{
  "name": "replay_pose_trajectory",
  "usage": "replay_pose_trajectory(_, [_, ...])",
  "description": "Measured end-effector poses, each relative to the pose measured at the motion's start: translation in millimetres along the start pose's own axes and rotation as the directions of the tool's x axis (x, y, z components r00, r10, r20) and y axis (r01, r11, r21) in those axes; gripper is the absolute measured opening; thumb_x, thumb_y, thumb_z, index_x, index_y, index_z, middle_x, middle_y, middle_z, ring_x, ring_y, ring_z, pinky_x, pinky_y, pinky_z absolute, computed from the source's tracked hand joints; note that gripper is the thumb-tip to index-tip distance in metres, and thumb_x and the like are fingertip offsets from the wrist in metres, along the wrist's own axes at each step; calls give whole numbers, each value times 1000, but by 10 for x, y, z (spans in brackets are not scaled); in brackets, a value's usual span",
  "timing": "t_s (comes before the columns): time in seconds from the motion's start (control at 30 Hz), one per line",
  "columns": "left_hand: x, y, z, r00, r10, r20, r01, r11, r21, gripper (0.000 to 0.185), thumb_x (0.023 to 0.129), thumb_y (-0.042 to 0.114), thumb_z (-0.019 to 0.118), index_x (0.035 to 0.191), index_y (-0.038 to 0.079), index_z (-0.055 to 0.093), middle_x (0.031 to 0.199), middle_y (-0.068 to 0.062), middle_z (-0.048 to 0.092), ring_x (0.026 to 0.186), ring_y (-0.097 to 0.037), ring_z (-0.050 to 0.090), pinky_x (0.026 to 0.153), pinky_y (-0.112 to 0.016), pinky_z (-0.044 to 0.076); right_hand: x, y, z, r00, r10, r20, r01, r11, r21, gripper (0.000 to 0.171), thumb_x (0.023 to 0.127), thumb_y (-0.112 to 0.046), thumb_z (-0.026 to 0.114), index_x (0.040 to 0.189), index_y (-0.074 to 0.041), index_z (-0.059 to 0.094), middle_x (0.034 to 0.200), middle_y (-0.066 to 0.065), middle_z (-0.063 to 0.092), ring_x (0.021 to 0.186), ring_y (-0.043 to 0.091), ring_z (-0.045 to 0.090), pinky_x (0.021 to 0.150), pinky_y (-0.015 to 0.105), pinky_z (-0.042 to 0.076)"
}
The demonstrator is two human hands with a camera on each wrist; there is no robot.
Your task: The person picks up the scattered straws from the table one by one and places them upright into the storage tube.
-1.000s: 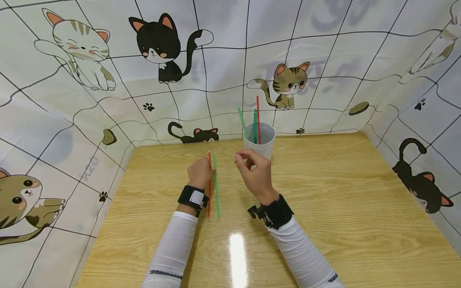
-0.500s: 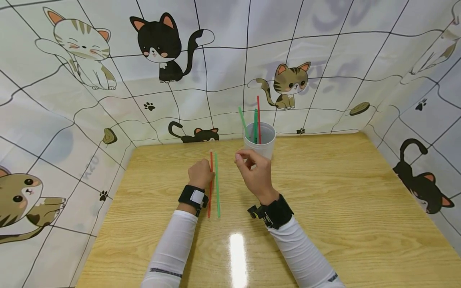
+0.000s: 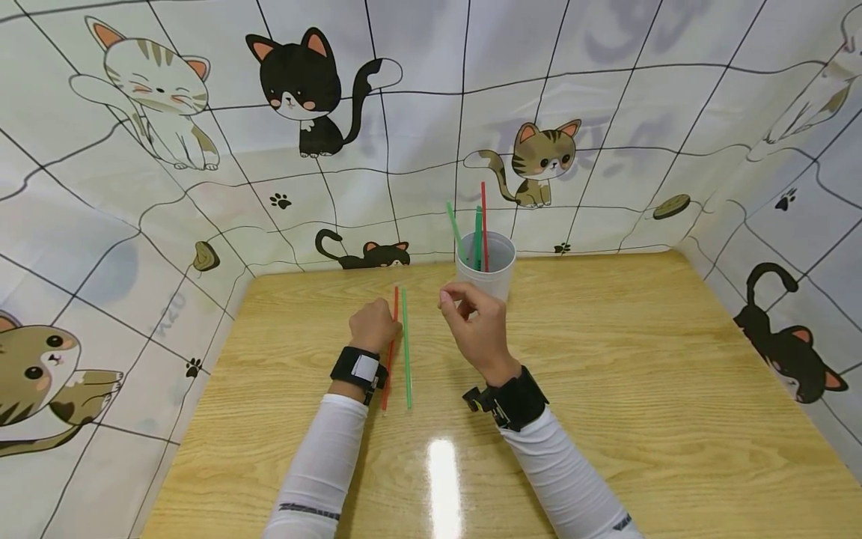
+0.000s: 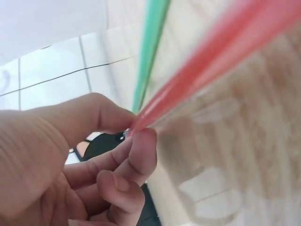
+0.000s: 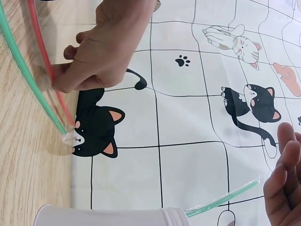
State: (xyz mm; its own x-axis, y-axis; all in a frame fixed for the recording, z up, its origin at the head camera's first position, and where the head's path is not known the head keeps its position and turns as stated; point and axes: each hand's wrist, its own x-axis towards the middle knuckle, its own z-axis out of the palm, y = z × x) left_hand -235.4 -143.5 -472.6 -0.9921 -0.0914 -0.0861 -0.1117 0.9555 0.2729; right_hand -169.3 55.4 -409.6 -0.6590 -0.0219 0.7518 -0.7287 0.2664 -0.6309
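Table [image 3: 606, 389] walled by cat-print cloth on three sides; wide bare wood to the right. Left hand [image 3: 373, 326] pinches a thin red straw [image 3: 389, 352], slanted, beside a green straw [image 3: 406, 352] lying flat. Right hand [image 3: 474, 323] loosely curled, empty, just before the cup [image 3: 494, 273].

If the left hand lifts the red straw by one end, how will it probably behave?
The red straw is long and thin, so it is probably very light and may bend a little. The left hand pinches it near one end, so the free end could swing. Being round on a glossy table, it would likely roll if released.
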Motion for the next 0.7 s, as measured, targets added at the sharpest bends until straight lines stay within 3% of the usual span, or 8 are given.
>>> replay_pose_trajectory(0.13, [-26,-38,-93,999,17,-41,-18,999,-42,52,87,27,75,49,17,41,50,7,31,49,-12,33,46,-31,26,-9,8,10,1000,8,9,-8,1000,-5,7,93,0,67,97,1,72,78,11,72,52,11,51,56,20,43])
replay_pose_trajectory(0.23, [-52,-47,-214,997,30,-77,-38,995,-97,52,88,26,73,48,18,41,49,8,29,47,-10,28,45,-28,22,-16,14,18,1000,20,24,-20,1000,-7,7,93,-1,67,98,0,72,80,11,73,53,12,52,57,21,44])
replay_pose_trajectory(0.47, [-152,12,-542,983,33,-179,-67,980,-186,19,90,27,70,75,14,68,64,0,59,55,-16,50,49,-29,33,-36,25,39,991,95,93,-90,994,-58,11,95,-8,68,102,-1,74,88,14,74,54,7,47,56,22,42])
replay_pose_trajectory(0.7, [-290,108,-769,962,45,-270,-122,954,-273,14,87,21,69,76,12,71,70,-3,66,58,-18,55,47,-29,34,-54,32,88,972,181,151,-164,979,-120,16,97,-15,68,106,-3,74,92,12,75,52,7,48,53,23,41])
